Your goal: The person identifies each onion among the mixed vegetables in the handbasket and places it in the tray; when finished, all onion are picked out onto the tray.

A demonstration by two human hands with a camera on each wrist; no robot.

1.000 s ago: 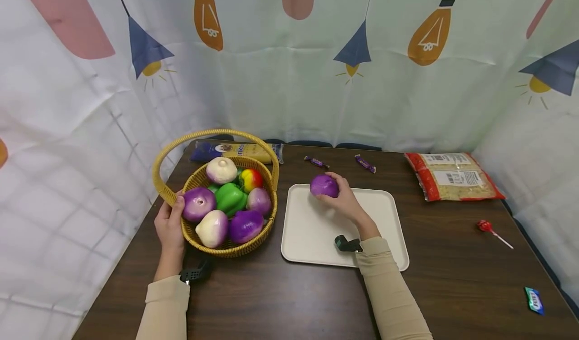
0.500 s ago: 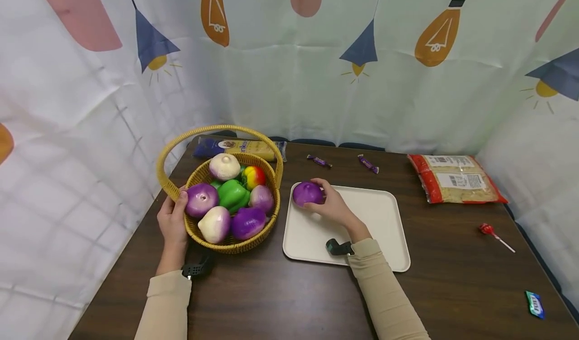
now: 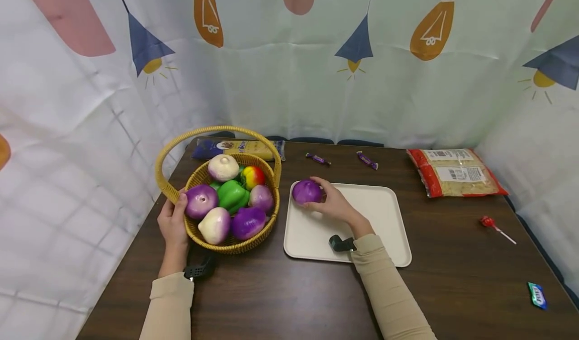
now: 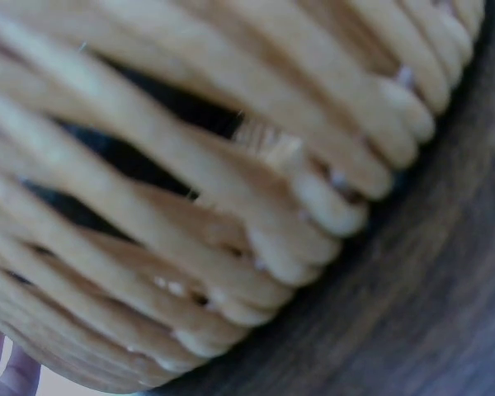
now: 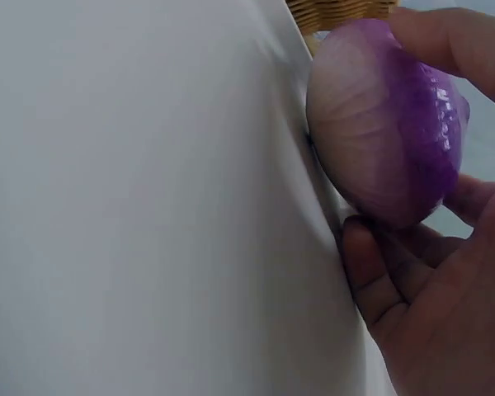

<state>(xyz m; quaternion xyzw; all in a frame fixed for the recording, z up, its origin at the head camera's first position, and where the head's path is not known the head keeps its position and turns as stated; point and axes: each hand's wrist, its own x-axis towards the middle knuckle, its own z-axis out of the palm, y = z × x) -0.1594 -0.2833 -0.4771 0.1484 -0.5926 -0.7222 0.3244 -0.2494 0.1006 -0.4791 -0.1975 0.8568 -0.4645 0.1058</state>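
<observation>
The right hand [image 3: 332, 204] curls its fingers around a round purple toy onion [image 3: 307, 191] sitting at the far left corner of the flat white tray [image 3: 380, 229]. The left hand [image 3: 172, 224] grips the woven yellow basket [image 3: 226, 247] just beside it.

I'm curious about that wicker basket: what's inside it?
The basket holds toy vegetables: purple and white onions, a green pepper and a red-yellow piece. Whatever lies beneath them is covered. The left hand grips its rim.
</observation>
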